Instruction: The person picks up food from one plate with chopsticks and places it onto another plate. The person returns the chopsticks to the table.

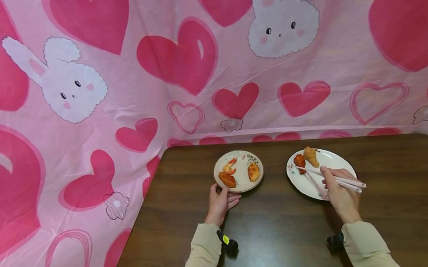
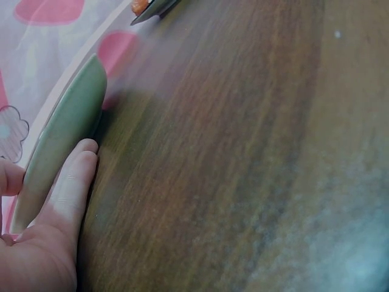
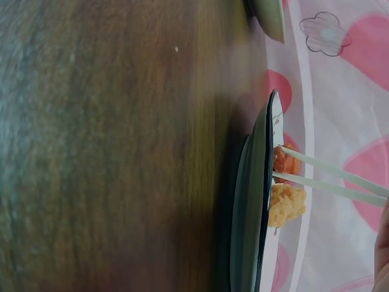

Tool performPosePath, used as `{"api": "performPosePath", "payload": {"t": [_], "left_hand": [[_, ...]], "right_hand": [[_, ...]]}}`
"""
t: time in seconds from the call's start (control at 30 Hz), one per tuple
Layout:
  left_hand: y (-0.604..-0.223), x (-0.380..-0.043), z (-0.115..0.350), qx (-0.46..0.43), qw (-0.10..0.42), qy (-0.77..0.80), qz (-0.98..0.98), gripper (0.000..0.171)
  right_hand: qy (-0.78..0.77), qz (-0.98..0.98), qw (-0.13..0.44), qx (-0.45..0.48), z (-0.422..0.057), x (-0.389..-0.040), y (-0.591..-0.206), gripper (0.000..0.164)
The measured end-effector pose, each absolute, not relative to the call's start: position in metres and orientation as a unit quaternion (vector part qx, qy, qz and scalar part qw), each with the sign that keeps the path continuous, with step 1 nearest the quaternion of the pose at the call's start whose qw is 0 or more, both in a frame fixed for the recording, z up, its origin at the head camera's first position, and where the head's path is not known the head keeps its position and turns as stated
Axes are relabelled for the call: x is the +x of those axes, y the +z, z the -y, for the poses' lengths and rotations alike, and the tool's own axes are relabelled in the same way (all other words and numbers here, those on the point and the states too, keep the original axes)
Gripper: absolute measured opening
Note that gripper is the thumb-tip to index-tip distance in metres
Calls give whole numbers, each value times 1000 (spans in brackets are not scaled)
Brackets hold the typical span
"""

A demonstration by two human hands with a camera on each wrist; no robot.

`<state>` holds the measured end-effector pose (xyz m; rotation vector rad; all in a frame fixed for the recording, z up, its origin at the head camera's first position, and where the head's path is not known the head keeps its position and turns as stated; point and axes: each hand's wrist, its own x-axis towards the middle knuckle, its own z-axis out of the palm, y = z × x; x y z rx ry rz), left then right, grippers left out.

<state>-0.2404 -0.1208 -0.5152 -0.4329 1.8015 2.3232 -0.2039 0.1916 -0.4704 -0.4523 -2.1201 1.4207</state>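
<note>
My left hand (image 1: 221, 205) holds the near left rim of a small round plate (image 1: 243, 175), thumb at the rim and fingers against the underside. On it lie a shrimp-like piece (image 1: 229, 166) and two browned pieces that look like chicken wings (image 1: 227, 179). My right hand (image 1: 343, 200) grips light chopsticks (image 3: 340, 174) above a larger white plate (image 1: 336, 162). Their tips are at a reddish-brown piece of chicken (image 3: 285, 163); whether they pinch it I cannot tell. Beside that piece sits a golden fried piece of chicken (image 1: 311, 156). Both plates rest on the table.
A dark wooden table (image 1: 270, 223) carries both plates, with a gap between them. Pink cloth (image 1: 177, 7) with hearts and rabbits hangs behind it and along the left. Dark cameras (image 1: 230, 245) are worn on both wrists.
</note>
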Motion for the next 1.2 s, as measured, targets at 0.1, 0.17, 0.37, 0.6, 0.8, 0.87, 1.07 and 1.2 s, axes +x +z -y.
{"api": "performPosePath", "payload": {"t": [0.1, 0.17, 0.37, 0.6, 0.8, 0.87, 1.07, 1.2], "left_hand": [[-515, -240, 121, -144, 85, 778, -606, 57], [-516, -240, 121, -143, 86, 778, -606, 56], [-520, -241, 122, -144, 83, 778, -606, 55], [-520, -242, 121, -147, 83, 778, -606, 56], [-520, -242, 121, -148, 83, 777, -606, 56], [-521, -243, 121, -147, 82, 777, -606, 55], [-521, -242, 121, -151, 84, 776, -606, 54], [-520, -242, 122, -147, 83, 776, -608, 54]], "right_hand": [[511, 801, 260, -174, -192, -203, -468, 39], [500, 808, 257, -175, -191, -202, -467, 39], [495, 811, 267, -163, -189, -202, -469, 38], [501, 801, 274, -179, -188, -202, -470, 39], [511, 796, 264, -191, -189, -201, -468, 42], [512, 796, 258, -195, -189, -201, -467, 43], [509, 797, 260, -194, -188, -200, -465, 43], [506, 796, 277, -186, -189, -200, -464, 40]]}}
